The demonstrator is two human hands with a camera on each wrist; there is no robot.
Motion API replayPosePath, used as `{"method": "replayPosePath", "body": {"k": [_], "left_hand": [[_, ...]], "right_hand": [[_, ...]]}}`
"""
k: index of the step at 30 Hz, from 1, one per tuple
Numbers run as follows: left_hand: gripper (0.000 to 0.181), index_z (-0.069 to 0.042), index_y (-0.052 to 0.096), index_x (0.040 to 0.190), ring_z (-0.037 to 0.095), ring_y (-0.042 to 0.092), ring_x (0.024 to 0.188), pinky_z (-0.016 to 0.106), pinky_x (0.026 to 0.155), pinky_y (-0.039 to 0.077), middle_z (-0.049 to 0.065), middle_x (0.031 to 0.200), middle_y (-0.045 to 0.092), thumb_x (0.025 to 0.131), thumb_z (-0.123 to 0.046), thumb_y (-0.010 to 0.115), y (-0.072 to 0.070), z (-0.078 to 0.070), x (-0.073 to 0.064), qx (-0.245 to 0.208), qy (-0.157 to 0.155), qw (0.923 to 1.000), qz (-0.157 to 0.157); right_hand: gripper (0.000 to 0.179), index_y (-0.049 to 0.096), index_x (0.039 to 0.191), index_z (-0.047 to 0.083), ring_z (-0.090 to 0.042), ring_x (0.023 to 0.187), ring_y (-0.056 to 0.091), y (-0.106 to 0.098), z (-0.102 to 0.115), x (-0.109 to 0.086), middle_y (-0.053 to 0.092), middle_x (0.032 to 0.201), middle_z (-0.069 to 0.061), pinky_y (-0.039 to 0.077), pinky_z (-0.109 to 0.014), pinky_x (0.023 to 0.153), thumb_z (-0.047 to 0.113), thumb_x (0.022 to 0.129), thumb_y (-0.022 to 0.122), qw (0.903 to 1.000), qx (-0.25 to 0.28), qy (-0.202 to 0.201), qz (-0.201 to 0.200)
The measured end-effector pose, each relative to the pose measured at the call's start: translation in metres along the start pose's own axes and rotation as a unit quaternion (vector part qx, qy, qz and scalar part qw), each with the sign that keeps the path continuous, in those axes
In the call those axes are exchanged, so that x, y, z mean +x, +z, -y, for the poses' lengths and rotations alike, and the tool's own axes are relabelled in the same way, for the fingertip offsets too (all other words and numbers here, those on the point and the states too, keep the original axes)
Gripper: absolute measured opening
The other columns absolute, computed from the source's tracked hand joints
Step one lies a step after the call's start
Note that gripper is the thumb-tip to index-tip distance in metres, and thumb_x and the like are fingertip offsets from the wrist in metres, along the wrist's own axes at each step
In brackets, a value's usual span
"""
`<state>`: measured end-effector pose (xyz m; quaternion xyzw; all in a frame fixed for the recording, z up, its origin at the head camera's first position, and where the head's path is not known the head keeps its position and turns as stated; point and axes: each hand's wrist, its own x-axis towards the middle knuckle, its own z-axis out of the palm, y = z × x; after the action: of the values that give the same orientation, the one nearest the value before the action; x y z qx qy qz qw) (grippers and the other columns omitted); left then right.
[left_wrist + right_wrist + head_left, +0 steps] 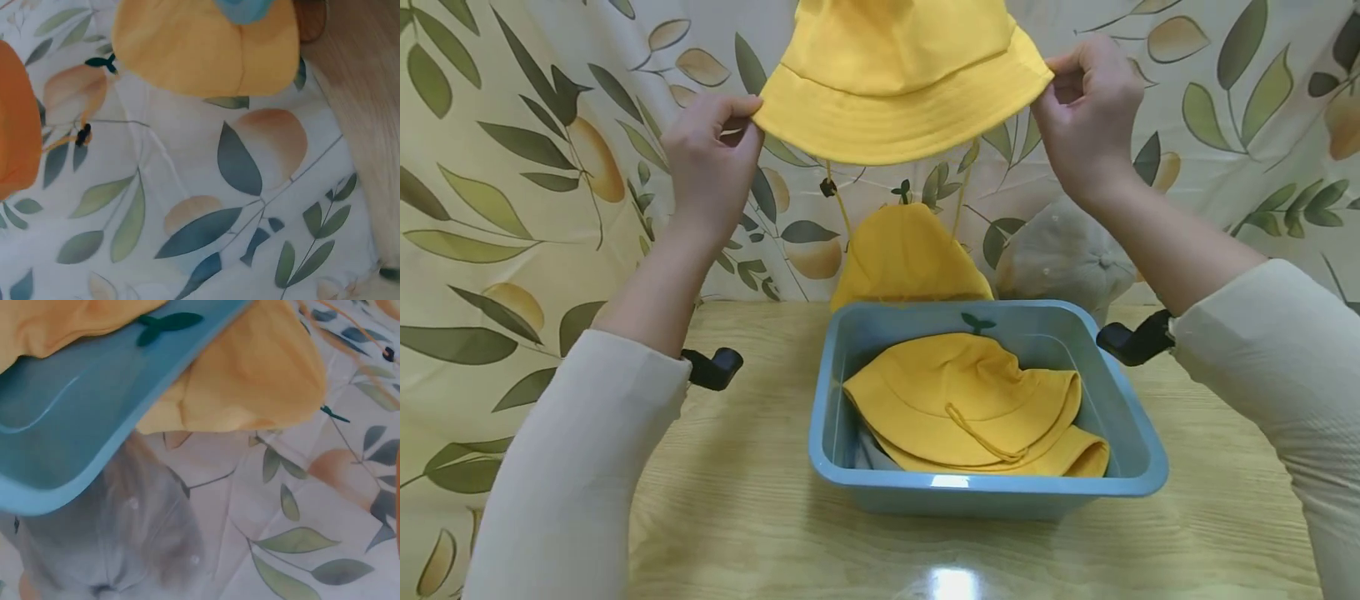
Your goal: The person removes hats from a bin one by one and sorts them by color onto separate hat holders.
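A yellow bucket hat (895,75) hangs in the air at the top of the head view, its crown cut off by the frame edge. My left hand (711,154) pinches the left end of its brim between thumb and fingers. On the other side, my right hand (1093,117) pinches the right end. A thin cord with a dark toggle (827,187) dangles below the brim. In the left wrist view, part of the held hat (15,119) shows at the left edge; neither wrist view shows the hands.
Below, a blue plastic bin (985,498) on the wooden table (737,533) contains folded yellow hats (955,400). Behind it stand another yellow hat (910,258) with a green sprout on top and a grey cap (1067,254). A leaf-patterned cloth (535,275) covers the wall.
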<state>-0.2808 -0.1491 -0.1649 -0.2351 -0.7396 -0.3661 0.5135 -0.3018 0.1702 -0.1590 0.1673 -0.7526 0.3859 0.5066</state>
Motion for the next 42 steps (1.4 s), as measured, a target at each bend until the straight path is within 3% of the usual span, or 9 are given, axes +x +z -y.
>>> {"method": "replayPosePath", "body": {"k": [5,11,14,17,25,29,35,38,42], "left_hand": [[0.014,0.005,0.071,0.092,0.020,0.068,0.085,0.016,0.076,0.052,0.015,0.090,0.067,0.088,-0.003,0.060,0.014,0.020,-0.001,-0.004,-0.059,0.9982,0.005],[0.013,0.009,0.069,0.092,0.029,0.066,0.081,0.015,0.075,0.051,0.022,0.088,0.066,0.088,0.000,0.061,0.021,0.047,-0.018,0.013,-0.006,0.9993,0.035],[0.013,0.009,0.069,0.093,0.029,0.066,0.083,0.018,0.077,0.052,0.022,0.090,0.066,0.088,0.002,0.060,0.027,0.055,-0.029,-0.002,-0.029,0.9985,0.046],[0.012,0.009,0.069,0.094,0.029,0.067,0.084,0.025,0.078,0.055,0.021,0.092,0.067,0.087,0.003,0.060,0.036,0.063,-0.042,-0.010,-0.055,0.9968,0.057],[0.011,0.010,0.068,0.092,0.034,0.064,0.081,0.039,0.074,0.055,0.023,0.090,0.066,0.085,0.007,0.059,0.049,0.077,-0.070,0.052,-0.035,0.9917,0.112],[0.012,0.011,0.067,0.090,0.034,0.063,0.078,0.039,0.071,0.055,0.023,0.087,0.066,0.086,0.008,0.057,0.055,0.078,-0.071,0.056,-0.023,0.9934,0.097],[0.014,0.010,0.068,0.090,0.032,0.065,0.083,0.037,0.075,0.056,0.023,0.090,0.066,0.089,0.002,0.057,0.063,0.074,-0.051,0.020,-0.027,0.9989,0.033],[0.014,0.009,0.068,0.092,0.032,0.065,0.084,0.037,0.076,0.055,0.022,0.092,0.067,0.090,0.002,0.056,0.067,0.077,-0.048,0.028,-0.055,0.9969,0.047],[0.015,0.008,0.067,0.098,0.032,0.063,0.091,0.037,0.081,0.053,0.021,0.100,0.066,0.091,0.001,0.056,0.070,0.083,-0.060,0.053,-0.143,0.9792,0.134]], "right_hand": [[0.018,0.061,0.090,-0.007,0.002,0.074,0.058,0.013,-0.010,-0.003,0.053,0.082,0.012,0.043,-0.007,0.071,0.010,0.090,0.056,0.9987,-0.028,-0.039,0.013],[0.018,0.056,0.090,-0.012,-0.034,0.081,0.066,0.018,-0.030,-0.018,0.060,0.088,-0.025,0.054,-0.032,0.075,0.006,0.091,0.055,0.9901,-0.079,-0.098,0.061],[0.015,0.055,0.090,-0.012,-0.036,0.081,0.065,0.020,-0.038,-0.025,0.058,0.089,-0.027,0.054,-0.044,0.074,0.003,0.089,0.056,0.9866,-0.093,-0.092,0.098],[0.013,0.055,0.091,-0.012,-0.037,0.080,0.063,0.021,-0.046,-0.032,0.057,0.087,-0.027,0.052,-0.044,0.073,0.001,0.088,0.055,0.9808,-0.109,-0.091,0.133],[0.009,0.055,0.085,-0.012,-0.038,0.074,0.063,0.022,-0.067,-0.048,0.059,0.081,-0.027,0.052,-0.045,0.068,-0.004,0.083,0.058,0.9724,-0.124,-0.117,0.159],[0.009,0.053,0.087,-0.012,-0.039,0.078,0.061,0.024,-0.069,-0.050,0.057,0.084,-0.027,0.052,-0.045,0.070,-0.004,0.085,0.056,0.9708,-0.138,-0.095,0.171],[0.012,0.053,0.087,-0.012,-0.038,0.077,0.057,0.030,-0.065,-0.038,0.054,0.084,-0.027,0.049,-0.044,0.069,-0.001,0.089,0.054,0.9805,-0.128,-0.076,0.128],[0.009,0.053,0.087,-0.012,-0.038,0.077,0.054,0.035,-0.065,-0.035,0.054,0.083,-0.027,0.047,-0.045,0.069,-0.002,0.087,0.053,0.9805,-0.130,-0.070,0.130],[0.007,0.052,0.087,-0.011,-0.038,0.075,0.054,0.039,-0.068,-0.044,0.054,0.082,-0.026,0.048,-0.046,0.068,-0.004,0.086,0.053,0.9686,-0.157,-0.052,0.186]]}}
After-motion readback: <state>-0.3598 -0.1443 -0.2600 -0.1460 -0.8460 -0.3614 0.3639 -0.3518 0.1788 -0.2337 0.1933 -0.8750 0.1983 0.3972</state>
